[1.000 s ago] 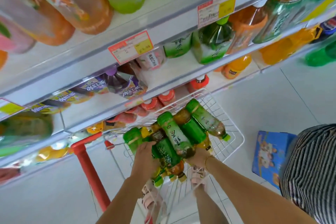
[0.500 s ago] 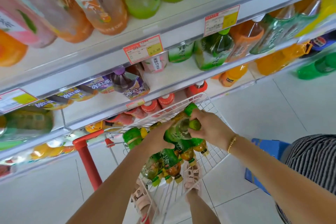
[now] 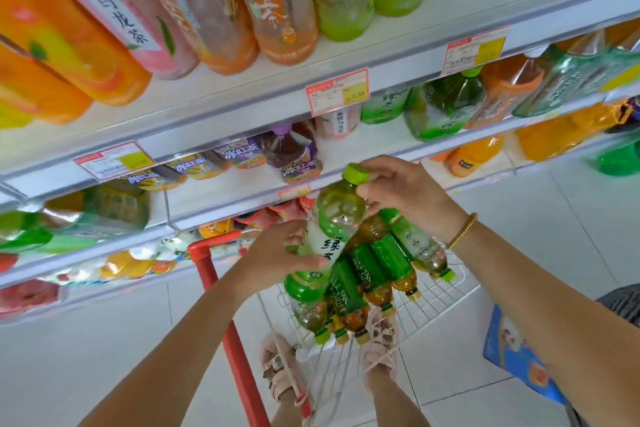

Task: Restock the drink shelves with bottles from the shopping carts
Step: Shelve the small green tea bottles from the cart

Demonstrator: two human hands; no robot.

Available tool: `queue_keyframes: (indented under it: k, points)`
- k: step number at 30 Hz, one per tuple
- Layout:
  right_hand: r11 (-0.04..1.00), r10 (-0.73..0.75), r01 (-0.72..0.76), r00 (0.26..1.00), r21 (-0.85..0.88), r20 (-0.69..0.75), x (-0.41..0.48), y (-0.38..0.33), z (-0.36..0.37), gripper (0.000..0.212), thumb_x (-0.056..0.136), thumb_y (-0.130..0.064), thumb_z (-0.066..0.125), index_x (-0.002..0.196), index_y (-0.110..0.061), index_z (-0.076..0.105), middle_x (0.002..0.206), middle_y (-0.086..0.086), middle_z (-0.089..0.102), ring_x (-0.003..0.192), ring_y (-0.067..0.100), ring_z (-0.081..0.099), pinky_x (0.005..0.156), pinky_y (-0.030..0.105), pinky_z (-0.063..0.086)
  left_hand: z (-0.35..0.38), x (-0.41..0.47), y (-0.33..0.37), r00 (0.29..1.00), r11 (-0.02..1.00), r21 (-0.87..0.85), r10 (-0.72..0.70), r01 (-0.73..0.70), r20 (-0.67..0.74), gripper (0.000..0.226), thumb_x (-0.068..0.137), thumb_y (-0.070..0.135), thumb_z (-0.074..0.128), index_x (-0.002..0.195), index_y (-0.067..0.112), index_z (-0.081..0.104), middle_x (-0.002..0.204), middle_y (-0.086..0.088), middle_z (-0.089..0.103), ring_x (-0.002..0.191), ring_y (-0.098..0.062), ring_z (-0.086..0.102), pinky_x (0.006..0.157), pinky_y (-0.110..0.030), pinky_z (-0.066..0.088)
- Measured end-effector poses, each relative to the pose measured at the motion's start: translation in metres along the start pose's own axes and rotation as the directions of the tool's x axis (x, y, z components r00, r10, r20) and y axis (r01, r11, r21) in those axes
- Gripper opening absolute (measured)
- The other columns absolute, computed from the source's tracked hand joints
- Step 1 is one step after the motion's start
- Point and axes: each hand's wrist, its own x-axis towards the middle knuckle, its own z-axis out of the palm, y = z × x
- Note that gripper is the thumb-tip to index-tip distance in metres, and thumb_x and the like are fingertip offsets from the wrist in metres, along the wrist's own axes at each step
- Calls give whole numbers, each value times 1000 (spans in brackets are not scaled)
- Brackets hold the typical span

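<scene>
A green tea bottle (image 3: 329, 236) was held tilted between both hands. The left hand (image 3: 273, 253) curled round its labelled lower body, and the right hand (image 3: 412, 194) pinched its neck just under the green cap. Below the hands, more bottles (image 3: 374, 267) lay in the white wire cart (image 3: 440, 298); beyond the hands ran the drink shelves (image 3: 221, 97).

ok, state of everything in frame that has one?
Green tea bottle: capped, tilted, held up by both hands.
Left hand: grips its lower body.
Right hand: pinches its neck at the cap.
Cart bottles: capped, lying down.
Shopping cart: partly loaded.
Middle shelf: part stocked, bare gap showing.
</scene>
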Motion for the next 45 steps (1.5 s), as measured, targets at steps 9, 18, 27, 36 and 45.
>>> queue_keyframes:
  k: [9,18,27,36,45]
  points:
    - [527,717,-418,686,-740,124,-31,180,85,25,88,-30,55,65,-24,49,70,-6,50,69,16,51,68,25,44,-52,-17,-24,943,1000,-24,6,-15,-334,70,43,44,81,107,21,63,101,7,71,98,-8,65,86,-20,48]
    - [464,844,-782,533,415,62,-53,229,132,11,86,4,60,81,-5,55,78,11,53,72,18,52,58,28,55,-46,-23,-44,939,998,45,-33,51,-341,69,41,48,81,103,26,60,102,5,68,100,-11,61,95,-28,46]
    - [770,632,-480,665,420,-398,-65,172,78,24,83,-8,67,100,-3,50,79,15,66,65,22,66,57,24,58,-38,-29,-36,943,994,82,-36,67,-331,56,64,16,85,113,20,58,103,5,63,96,-10,55,88,-24,42]
    - [597,-119,-114,966,-794,-228,-25,59,8,26,79,-26,71,100,-17,61,88,0,62,77,16,59,68,21,42,-17,-37,16,952,993,105,-12,46,-306,56,61,28,87,109,22,58,100,12,65,93,1,58,86,-20,48]
    - [194,-560,175,828,-965,37,-101,-59,-53,34,74,-25,63,105,-15,56,89,9,62,59,23,63,48,25,51,28,-73,99,880,984,110,173,-139,-442,54,64,27,84,111,27,58,100,19,65,90,8,59,80,-18,49]
